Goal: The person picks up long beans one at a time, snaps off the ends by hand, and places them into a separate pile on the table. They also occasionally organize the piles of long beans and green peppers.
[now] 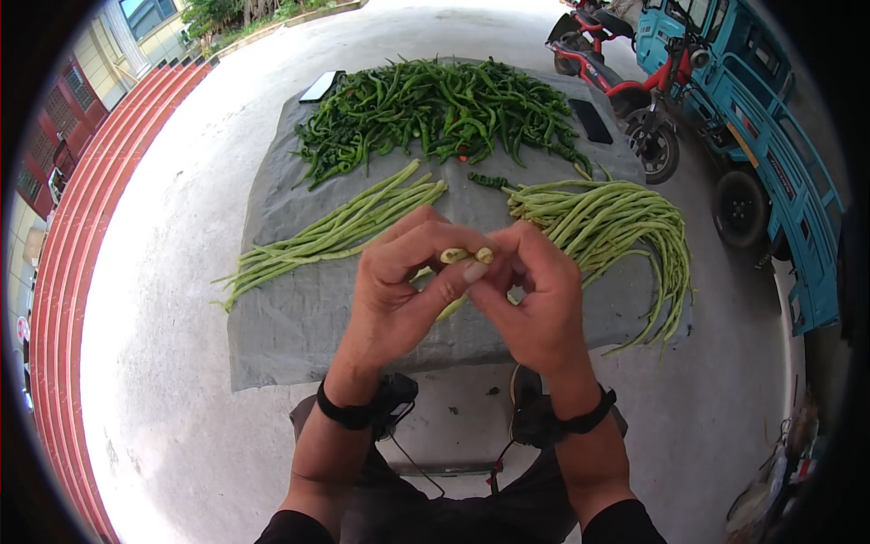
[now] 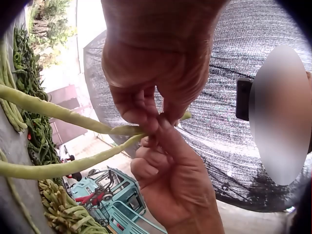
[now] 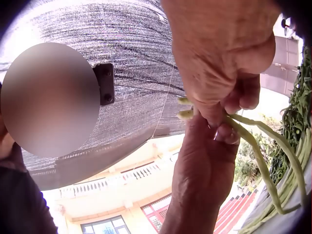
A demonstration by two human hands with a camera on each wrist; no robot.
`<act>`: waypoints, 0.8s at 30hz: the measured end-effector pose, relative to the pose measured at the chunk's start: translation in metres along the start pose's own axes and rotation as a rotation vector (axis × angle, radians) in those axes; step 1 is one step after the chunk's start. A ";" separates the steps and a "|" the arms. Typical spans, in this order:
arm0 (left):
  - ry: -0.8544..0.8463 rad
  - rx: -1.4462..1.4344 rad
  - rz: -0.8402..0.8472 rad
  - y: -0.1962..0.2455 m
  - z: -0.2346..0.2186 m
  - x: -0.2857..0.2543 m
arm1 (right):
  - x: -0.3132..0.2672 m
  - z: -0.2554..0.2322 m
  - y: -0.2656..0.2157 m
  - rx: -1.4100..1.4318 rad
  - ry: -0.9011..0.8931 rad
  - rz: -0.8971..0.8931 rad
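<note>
Presently, my left hand [image 1: 399, 286] and right hand [image 1: 536, 295] pinch two long beans [image 1: 485, 256] over the grey sheet [image 1: 281, 340]. Work appears partway: this pair is unplaced, with a smaller bunch [image 1: 340, 222] at left, a larger bunch [image 1: 625, 218] at right.

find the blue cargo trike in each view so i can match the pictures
Head: the blue cargo trike is at upper right.
Left wrist: near the bottom, left of centre.
Right wrist: not in it.
Shared landmark: the green pepper pile, upper centre, left side and right edge respectively.
</note>
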State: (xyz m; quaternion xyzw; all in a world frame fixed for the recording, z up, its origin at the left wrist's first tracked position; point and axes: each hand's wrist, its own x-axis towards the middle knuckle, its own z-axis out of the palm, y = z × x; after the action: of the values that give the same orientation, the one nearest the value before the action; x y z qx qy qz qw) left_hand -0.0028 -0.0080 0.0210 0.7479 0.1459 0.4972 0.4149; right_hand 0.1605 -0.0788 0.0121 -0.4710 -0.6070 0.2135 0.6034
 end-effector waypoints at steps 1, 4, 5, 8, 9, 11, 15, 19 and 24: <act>-0.016 0.029 0.019 0.000 -0.001 0.000 | 0.000 0.001 0.000 -0.020 0.009 -0.012; -0.006 0.032 0.022 -0.001 0.001 -0.001 | 0.000 0.004 -0.003 -0.069 0.045 -0.048; -0.004 0.063 0.031 -0.001 0.001 -0.001 | 0.000 0.005 -0.004 -0.083 0.058 -0.060; -0.001 0.154 0.069 0.001 0.002 -0.002 | 0.000 0.006 -0.004 -0.091 0.077 -0.102; -0.002 0.181 0.088 0.001 0.001 -0.002 | -0.001 0.006 -0.004 -0.090 0.078 -0.100; 0.023 0.225 0.127 0.003 0.002 -0.001 | -0.001 0.004 -0.006 -0.087 0.079 -0.097; 0.064 0.071 0.103 0.004 0.010 0.003 | -0.002 -0.003 0.000 0.047 0.047 -0.043; -0.083 -0.190 -0.082 -0.012 0.015 -0.003 | 0.001 -0.012 -0.021 0.234 0.066 0.052; -0.256 -0.074 -0.304 -0.022 0.016 -0.011 | 0.000 -0.031 -0.030 0.387 0.135 0.121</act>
State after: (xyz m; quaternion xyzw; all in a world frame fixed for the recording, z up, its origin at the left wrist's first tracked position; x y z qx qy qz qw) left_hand 0.0107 -0.0090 -0.0052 0.7585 0.1847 0.3350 0.5276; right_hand 0.1797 -0.1024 0.0428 -0.3952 -0.4834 0.3300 0.7079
